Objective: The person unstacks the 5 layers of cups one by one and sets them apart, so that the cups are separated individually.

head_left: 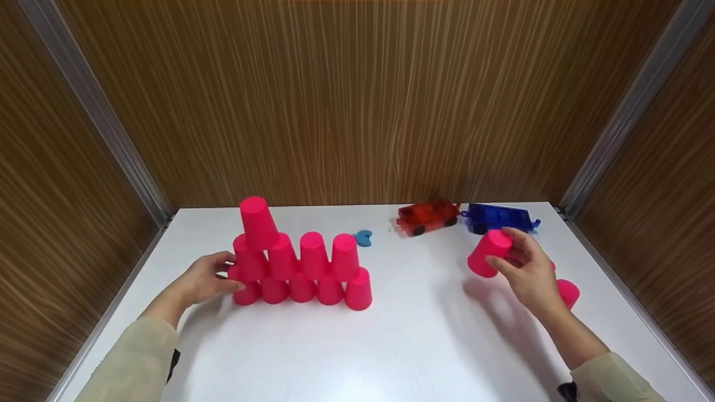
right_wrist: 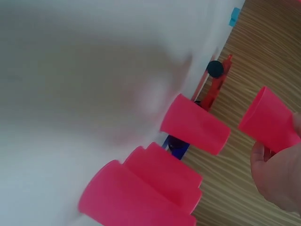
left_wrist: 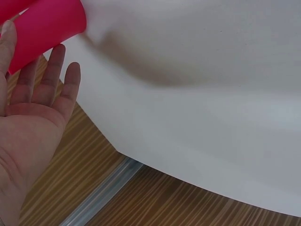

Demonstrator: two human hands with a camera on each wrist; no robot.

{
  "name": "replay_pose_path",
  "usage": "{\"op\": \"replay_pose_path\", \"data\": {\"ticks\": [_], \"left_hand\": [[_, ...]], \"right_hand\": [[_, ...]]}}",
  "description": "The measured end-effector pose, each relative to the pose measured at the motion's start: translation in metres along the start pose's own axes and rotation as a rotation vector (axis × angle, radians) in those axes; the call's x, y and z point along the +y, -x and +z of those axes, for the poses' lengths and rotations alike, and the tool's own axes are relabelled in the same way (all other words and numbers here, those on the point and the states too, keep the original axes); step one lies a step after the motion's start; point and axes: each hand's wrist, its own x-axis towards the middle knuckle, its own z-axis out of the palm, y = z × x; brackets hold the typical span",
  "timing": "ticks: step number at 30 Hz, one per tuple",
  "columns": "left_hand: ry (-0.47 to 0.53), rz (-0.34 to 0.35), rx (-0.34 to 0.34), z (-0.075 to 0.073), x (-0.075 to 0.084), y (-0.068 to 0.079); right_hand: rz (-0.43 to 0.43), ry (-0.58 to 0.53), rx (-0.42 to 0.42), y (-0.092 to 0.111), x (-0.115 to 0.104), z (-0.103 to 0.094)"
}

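Observation:
A wall of upside-down pink cups stands at the left of the head view. Its bottom row (head_left: 358, 290) and second row (head_left: 314, 257) hold several cups each, and a single cup (head_left: 258, 224) tops the left end. Beside that left end is my left hand (head_left: 202, 279), fingers extended along the lowest cup (left_wrist: 51, 28), palm showing in the left wrist view. Over on the right, my right hand (head_left: 528, 273) pinches another pink cup (head_left: 488, 254) between thumb and fingers, base up and slightly tilted, raised above the white table (head_left: 402, 346).
Behind my right hand, more pink cups (head_left: 568, 292) stand partly hidden; the right wrist view shows several (right_wrist: 136, 197). At the back sit a red toy car (head_left: 428, 216) and a blue one (head_left: 499, 218). A small blue piece (head_left: 363, 238) lies behind the wall.

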Motion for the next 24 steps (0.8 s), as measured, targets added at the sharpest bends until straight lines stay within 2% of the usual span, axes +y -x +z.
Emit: {"op": "replay_pose_path", "data": {"ticks": [9,14,24], "left_hand": [[0.007,0.041,0.000,0.001,-0.001,0.000],[0.014,0.021,-0.005,0.001,0.000,-0.001],[0.015,0.059,0.004,0.001,-0.004,-0.002]], "right_hand": [[0.087,0.028,-0.038,0.011,0.017,-0.007],[0.155,0.015,-0.033,0.012,0.024,-0.006],[0.226,0.040,-0.030,0.010,0.037,-0.005]]}}
